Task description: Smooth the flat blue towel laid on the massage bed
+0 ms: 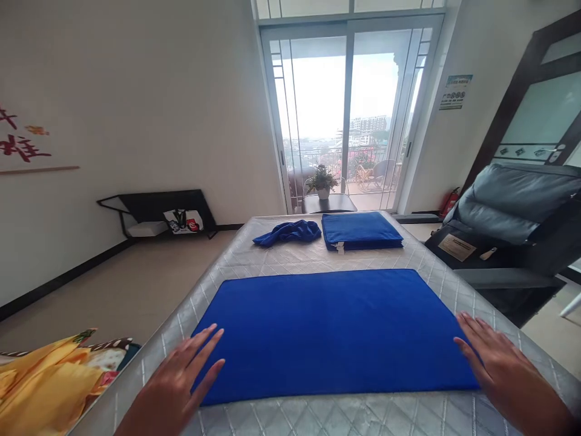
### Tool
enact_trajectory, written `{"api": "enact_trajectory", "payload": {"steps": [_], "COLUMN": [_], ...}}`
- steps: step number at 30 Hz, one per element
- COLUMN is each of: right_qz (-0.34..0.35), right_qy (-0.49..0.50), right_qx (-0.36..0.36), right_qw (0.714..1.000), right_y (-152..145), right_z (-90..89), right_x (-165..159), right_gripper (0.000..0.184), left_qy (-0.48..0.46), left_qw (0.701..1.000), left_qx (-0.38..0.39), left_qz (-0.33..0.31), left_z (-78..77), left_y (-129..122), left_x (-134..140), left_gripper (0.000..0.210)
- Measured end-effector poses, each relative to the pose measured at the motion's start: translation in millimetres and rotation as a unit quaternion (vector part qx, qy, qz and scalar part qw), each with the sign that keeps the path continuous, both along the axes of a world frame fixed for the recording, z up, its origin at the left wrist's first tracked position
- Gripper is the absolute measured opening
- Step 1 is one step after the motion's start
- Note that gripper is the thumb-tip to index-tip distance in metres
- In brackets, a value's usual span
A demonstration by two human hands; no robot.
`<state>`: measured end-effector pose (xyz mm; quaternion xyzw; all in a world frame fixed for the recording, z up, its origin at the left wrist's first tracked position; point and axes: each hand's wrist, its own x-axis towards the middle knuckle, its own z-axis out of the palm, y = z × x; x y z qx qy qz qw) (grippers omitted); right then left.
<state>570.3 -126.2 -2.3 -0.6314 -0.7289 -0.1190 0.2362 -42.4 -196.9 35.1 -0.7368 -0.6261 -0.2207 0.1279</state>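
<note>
A blue towel [331,333] lies spread flat across the quilted mattress [354,418], its long sides running left to right. Over its left edge is my left hand [181,369], fingers stretched out and apart, holding nothing. My right hand [494,357] is at the towel's right edge, also with fingers extended and nothing in it. Whether either palm presses on the cloth I cannot tell. Beyond the spread towel, a neat stack of folded blue towels [361,230] with a white tag sits beside a crumpled blue cloth [290,232].
A dark recliner [499,206] stands to the right of the mattress. Yellow fabric [49,387] is heaped at the lower left. Past the far end, a potted plant [322,181] rests on a chair before the sliding glass door [348,109]. A folded black frame [167,209] leans by the wall.
</note>
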Motion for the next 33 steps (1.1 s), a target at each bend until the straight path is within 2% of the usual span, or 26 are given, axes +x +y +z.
{"api": "enact_trajectory", "payload": {"steps": [2, 4, 6, 7, 9, 11, 15, 18, 22, 25, 28, 33], "right_qz": [0.050, 0.113, 0.165, 0.180, 0.188, 0.186, 0.159, 0.146, 0.140, 0.123, 0.086, -0.001], "right_qy": [-0.004, -0.006, -0.007, -0.007, -0.012, -0.015, -0.004, 0.002, 0.010, 0.007, -0.007, -0.037], "right_qx": [0.010, -0.012, -0.053, -0.074, -0.120, -0.165, -0.218, -0.222, -0.235, -0.253, -0.263, -0.263], "right_qw": [0.999, 0.994, 0.985, 0.981, 0.975, 0.968, 0.963, 0.964, 0.962, 0.960, 0.961, 0.964], "right_y": [7.5, 21.0, 41.6, 54.1, 80.8, 105.6, 134.6, 138.8, 139.2, 142.6, 149.1, 164.4], "right_z": [31.4, 59.5, 78.6, 83.5, 82.9, 70.7, 35.1, 20.4, 21.1, 24.6, 24.3, 14.2], "right_x": [-40.3, -89.3, -141.0, -165.8, -209.8, -243.1, -274.7, -276.2, -265.4, -246.2, -207.9, -107.1], "right_gripper": [0.064, 0.060, 0.058, 0.057, 0.057, 0.057, 0.058, 0.061, 0.064, 0.066, 0.068, 0.071], "left_qy": [0.025, 0.035, 0.035, 0.029, 0.023, 0.018, 0.017, 0.032, 0.025, 0.023, 0.023, 0.030], "left_qw": [0.997, 0.988, 0.977, 0.974, 0.974, 0.978, 0.985, 0.985, 0.984, 0.980, 0.978, 0.976], "left_qx": [-0.016, -0.050, -0.091, -0.107, -0.122, -0.126, -0.129, -0.132, -0.158, -0.189, -0.207, -0.213], "left_qz": [-0.070, -0.144, -0.192, -0.197, -0.188, -0.164, -0.112, -0.110, -0.084, -0.055, -0.019, 0.034], "left_z": [26.4, 47.9, 58.0, 57.5, 46.0, 24.6, -19.2, -33.3, -32.7, -30.9, -31.8, -40.8], "left_y": [20.7, 53.4, 94.6, 115.9, 154.3, 181.4, 199.0, 198.7, 203.7, 208.0, 207.8, 203.4], "left_x": [34.5, 72.3, 108.6, 125.0, 153.2, 173.7, 190.7, 190.7, 182.6, 161.0, 119.7, 20.0], "left_gripper": [0.046, 0.041, 0.041, 0.042, 0.044, 0.046, 0.050, 0.054, 0.059, 0.059, 0.060, 0.062]}}
